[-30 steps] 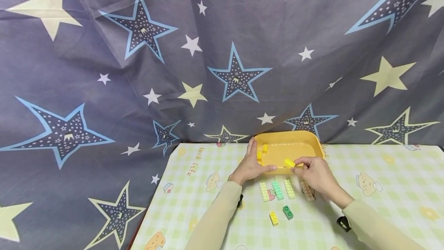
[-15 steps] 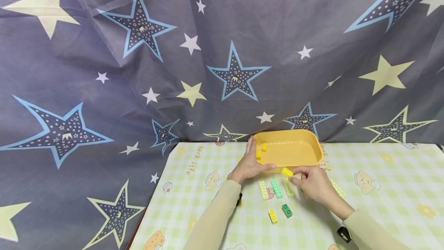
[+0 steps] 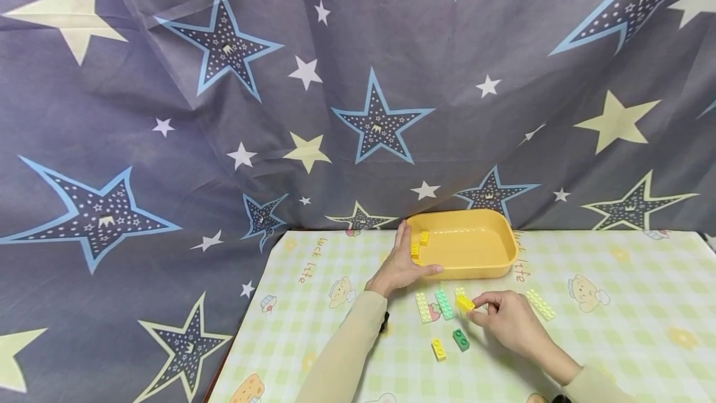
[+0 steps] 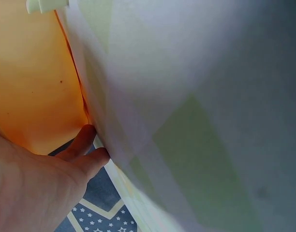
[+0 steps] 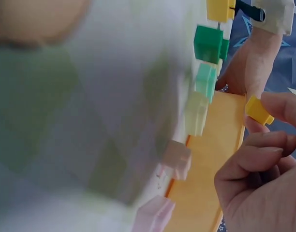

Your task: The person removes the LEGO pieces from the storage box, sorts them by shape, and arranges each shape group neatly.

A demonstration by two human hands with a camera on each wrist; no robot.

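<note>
Both arms (image 3: 345,347) forward. Left grip (image 3: 396,268): thumb (image 3: 431,270) spread from fingers (image 3: 400,238). Right grip (image 3: 511,320): thumb and forefinger (image 3: 489,297) pinching, others curled.

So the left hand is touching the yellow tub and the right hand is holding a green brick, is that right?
Not quite: the brick held by the right hand is yellow, as the head view shows. The left hand is indeed touching the yellow tub.

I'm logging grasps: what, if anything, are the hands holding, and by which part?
The right hand pinches a yellow brick by the end nearest that hand. The left hand touches the tray at its left end and near wall.
</note>
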